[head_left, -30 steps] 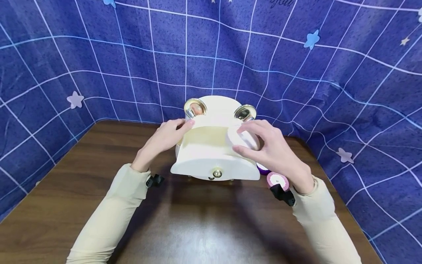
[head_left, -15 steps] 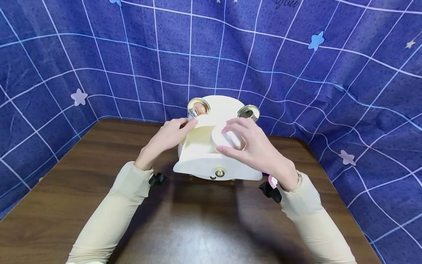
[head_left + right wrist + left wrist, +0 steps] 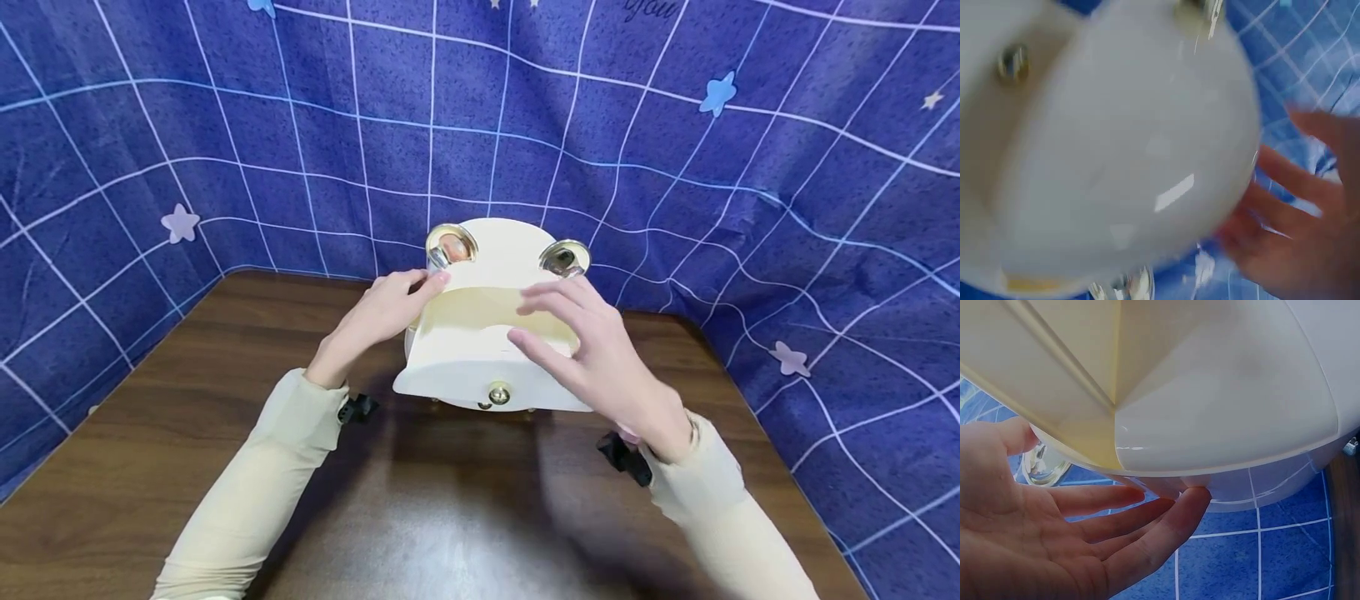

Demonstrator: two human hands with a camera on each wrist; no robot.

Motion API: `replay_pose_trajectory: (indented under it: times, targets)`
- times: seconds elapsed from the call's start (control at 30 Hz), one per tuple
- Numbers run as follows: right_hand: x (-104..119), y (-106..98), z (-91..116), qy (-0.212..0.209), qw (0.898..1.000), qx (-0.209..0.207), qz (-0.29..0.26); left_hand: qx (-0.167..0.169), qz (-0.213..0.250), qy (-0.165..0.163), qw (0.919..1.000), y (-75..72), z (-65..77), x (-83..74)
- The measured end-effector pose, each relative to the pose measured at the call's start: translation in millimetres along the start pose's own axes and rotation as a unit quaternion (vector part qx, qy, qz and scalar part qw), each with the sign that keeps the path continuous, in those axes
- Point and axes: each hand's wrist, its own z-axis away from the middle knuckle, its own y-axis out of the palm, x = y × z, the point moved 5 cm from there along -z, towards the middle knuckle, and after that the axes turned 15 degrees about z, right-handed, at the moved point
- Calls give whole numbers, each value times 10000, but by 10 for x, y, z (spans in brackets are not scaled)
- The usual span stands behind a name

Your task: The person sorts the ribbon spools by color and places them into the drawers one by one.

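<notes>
A white glossy box [image 3: 420,377] stands on the table with its front panel tipped down, a gold knob on that panel and a pale-yellow inside. The white top of a round roll-like thing [image 3: 497,340] shows faintly in the opening. My left hand [image 3: 382,312] rests at the box's left side, thumb by the upper edge; in the left wrist view its nearly straight fingertips touch the side wall. My right hand [image 3: 600,358] hovers over the right side of the opening, fingers spread and slightly bent, holding nothing. In the right wrist view it is blurred beside the box's rounded side.
Two gold round discs [image 3: 452,247] stand at the box's upper corners. A sliver of a pink thing [image 3: 628,433] peeks from under my right wrist. The brown wooden table [image 3: 465,517] ends against a blue grid-patterned cloth [image 3: 360,142].
My right hand has carried the white round thing leftward into the box's opening and let go of it; the hand has since drawn back slightly right. The left hand stays at the box.
</notes>
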Motion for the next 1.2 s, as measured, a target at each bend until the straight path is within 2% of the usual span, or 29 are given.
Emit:
replay_pose_trajectory:
  times: [0.07,0.13,0.17,0.2,0.3,0.37,0.4,0.43,0.5,0.8,1.1,1.2]
  targets:
    - [116,-40,155,95,9968,-583,-537,4,0,11,10000,2,8,-2]
    - [212,23,348,475,9889,-536,-1301,16,7,7,10000,1,18,1]
    - [242,96,442,789,9816,-293,-1714,25,0,-6,10000,-2,24,4]
    - [255,195,533,1221,9696,108,-2118,33,-1,-18,10000,-7,31,7]
    - [242,519,755,2507,9115,1406,-2942,18,17,-80,10000,-19,41,26]
    - [212,665,815,3026,8805,1839,-3150,16,21,-121,9999,-20,46,38]
    - [196,710,827,3187,8704,1910,-3231,21,32,-132,9999,-16,46,41]
    - [181,735,830,3268,8665,1904,-3258,33,31,-135,9999,-9,44,43]
    - [149,753,827,3369,8651,1827,-3235,72,39,-122,9999,7,38,44]
    - [-36,800,670,3378,8723,1598,-3154,7,10,-90,10000,-6,9,27]
    - [-270,913,518,3720,8562,1518,-3247,-37,51,-51,10000,2,-4,21]
    - [-327,940,484,3781,8536,1495,-3257,-48,32,-1,10000,8,-10,18]
